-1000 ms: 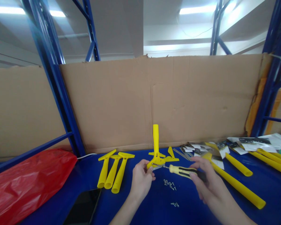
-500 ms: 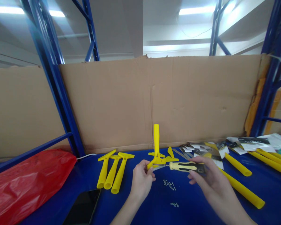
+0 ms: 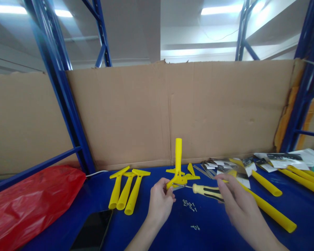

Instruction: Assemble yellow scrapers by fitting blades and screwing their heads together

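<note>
My left hand (image 3: 161, 198) grips the lower end of a yellow scraper handle (image 3: 178, 157), whose tube points upward. In my right hand (image 3: 238, 202) is a screwdriver (image 3: 208, 191) with a cream and black grip, held roughly level. Its tip meets the yellow head beside my left fingertips; the exact contact point is too small to make out. Small screws and nuts (image 3: 189, 205) lie on the blue table below the tool. Behind the held piece are loose yellow parts (image 3: 192, 176).
Three yellow handles (image 3: 133, 193) lie left of my left hand, near a black phone (image 3: 92, 232) and a red plastic bag (image 3: 36, 205). Yellow tubes (image 3: 272, 212) and packaging (image 3: 285, 161) are on the right. Cardboard (image 3: 131, 115) stands behind.
The held yellow handle and my left hand have shifted slightly right. The screwdriver's grip has swung lower and right, and my right hand's fingers have changed their hold on it.
</note>
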A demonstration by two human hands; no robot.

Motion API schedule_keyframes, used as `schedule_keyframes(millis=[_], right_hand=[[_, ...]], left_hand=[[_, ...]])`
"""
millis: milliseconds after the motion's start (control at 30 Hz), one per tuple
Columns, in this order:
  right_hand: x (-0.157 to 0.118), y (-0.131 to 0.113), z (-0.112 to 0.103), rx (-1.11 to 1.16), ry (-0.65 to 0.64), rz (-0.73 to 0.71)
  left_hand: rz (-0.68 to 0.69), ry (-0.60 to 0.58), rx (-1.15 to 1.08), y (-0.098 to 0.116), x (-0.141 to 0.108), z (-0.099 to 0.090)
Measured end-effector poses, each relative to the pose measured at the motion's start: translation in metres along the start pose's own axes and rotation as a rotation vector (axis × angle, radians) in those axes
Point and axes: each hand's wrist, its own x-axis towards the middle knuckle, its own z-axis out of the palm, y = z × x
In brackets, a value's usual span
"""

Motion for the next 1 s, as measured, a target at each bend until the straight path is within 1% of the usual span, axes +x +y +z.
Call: schedule_keyframes(millis=[100, 200, 267, 333, 433, 500, 600, 667, 767, 833, 900, 1000], right_hand=[[0.004, 0.004, -0.003, -0.074, -0.009, 0.057], [0.005, 0.005, -0.002, -0.003, 0.01, 0.113], [0.005, 0.005, 0.0, 0.078, 0.026, 0.098], [0.006, 0.007, 0.001, 0.136, 0.021, 0.046], [0.006, 0.012, 0.002, 0.141, -0.001, -0.025], [0.004, 0.013, 0.001, 0.053, -0.005, -0.017], [-0.003, 0.006, 0.001, -0.064, -0.03, 0.018], [-0.008, -0.001, 0.002, -0.043, -0.032, 0.011], [-0.013, -0.011, 0.003, 0.104, -0.014, 0.033], [-0.013, -0.014, 0.004, 0.159, -0.009, 0.063], [-0.011, -0.012, 0.003, 0.118, -0.016, 0.084], [-0.01, -0.005, 0.004, 0.015, -0.02, 0.073]], left_hand=[[0.034, -0.003, 0.043, -0.002, 0.0, 0.0], [0.064, -0.017, 0.068, -0.002, 0.0, -0.002], [0.068, -0.016, 0.071, -0.001, 0.001, -0.002], [0.056, 0.0, 0.074, 0.0, 0.002, -0.003], [0.04, 0.026, 0.071, 0.001, 0.003, -0.002], [0.052, 0.025, 0.064, 0.001, 0.003, -0.003], [0.07, 0.017, 0.061, 0.0, 0.002, -0.003], [0.063, 0.017, 0.051, -0.002, 0.002, -0.003], [0.05, 0.025, 0.014, -0.004, 0.002, -0.001], [0.038, 0.032, -0.006, -0.004, 0.002, 0.001], [0.03, 0.035, -0.014, -0.005, 0.003, 0.002], [0.042, 0.052, -0.017, -0.006, 0.004, 0.003]])
